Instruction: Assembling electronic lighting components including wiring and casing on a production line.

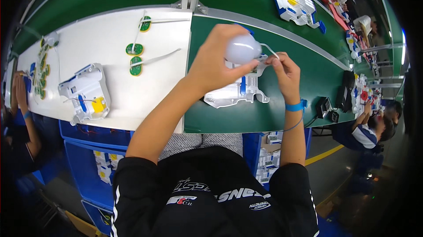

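My left hand (215, 56) is closed around a smooth, pale white bulb-shaped piece (241, 50), raised over the green bench mat. A thin white cable (269, 49) arcs from beside the bulb to my right hand (285, 71), whose fingertips pinch its end. Below both hands lies an open white plastic housing (229, 94) with blue parts, partly covered by my left hand. A bit of blue shows behind my left fingers; I cannot make out what it belongs to.
Green circuit boards (135, 49) with white cables and another white housing (90, 93) with a yellow part lie on the white board to the left. A housing (294, 5) sits on the far green surface. Small black devices (324, 107) stand at right. Co-workers sit on both sides.
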`<state>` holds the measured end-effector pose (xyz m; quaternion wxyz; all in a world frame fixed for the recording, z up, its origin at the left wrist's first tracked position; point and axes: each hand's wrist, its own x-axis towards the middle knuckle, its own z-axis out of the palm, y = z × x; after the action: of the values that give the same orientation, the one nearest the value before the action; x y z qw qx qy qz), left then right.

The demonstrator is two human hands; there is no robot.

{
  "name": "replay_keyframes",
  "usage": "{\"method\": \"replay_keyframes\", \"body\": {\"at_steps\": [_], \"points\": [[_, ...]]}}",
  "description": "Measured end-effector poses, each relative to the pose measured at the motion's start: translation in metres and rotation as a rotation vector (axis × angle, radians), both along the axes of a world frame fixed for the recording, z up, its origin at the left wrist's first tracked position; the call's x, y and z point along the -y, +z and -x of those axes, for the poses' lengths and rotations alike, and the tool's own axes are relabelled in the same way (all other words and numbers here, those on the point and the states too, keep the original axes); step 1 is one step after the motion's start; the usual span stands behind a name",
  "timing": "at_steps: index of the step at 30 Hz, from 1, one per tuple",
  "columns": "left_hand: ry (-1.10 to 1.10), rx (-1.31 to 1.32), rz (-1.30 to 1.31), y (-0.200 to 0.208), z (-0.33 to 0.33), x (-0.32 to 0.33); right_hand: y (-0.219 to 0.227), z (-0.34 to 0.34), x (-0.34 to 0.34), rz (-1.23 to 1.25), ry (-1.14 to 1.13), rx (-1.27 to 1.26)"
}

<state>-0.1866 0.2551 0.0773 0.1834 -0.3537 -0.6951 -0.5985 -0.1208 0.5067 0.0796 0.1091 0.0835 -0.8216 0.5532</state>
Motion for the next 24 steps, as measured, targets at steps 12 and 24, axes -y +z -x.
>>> {"method": "replay_keyframes", "body": {"at_steps": [12, 24], "points": [[-0.009, 0.616, -0.117, -0.016, 0.045, 0.022, -0.038, 0.012, 0.005, -0.262, -0.132, -0.23], [-0.006, 0.728, 0.073, -0.063, 0.079, 0.018, -0.049, 0.015, 0.006, -0.077, -0.119, -0.118]]}}
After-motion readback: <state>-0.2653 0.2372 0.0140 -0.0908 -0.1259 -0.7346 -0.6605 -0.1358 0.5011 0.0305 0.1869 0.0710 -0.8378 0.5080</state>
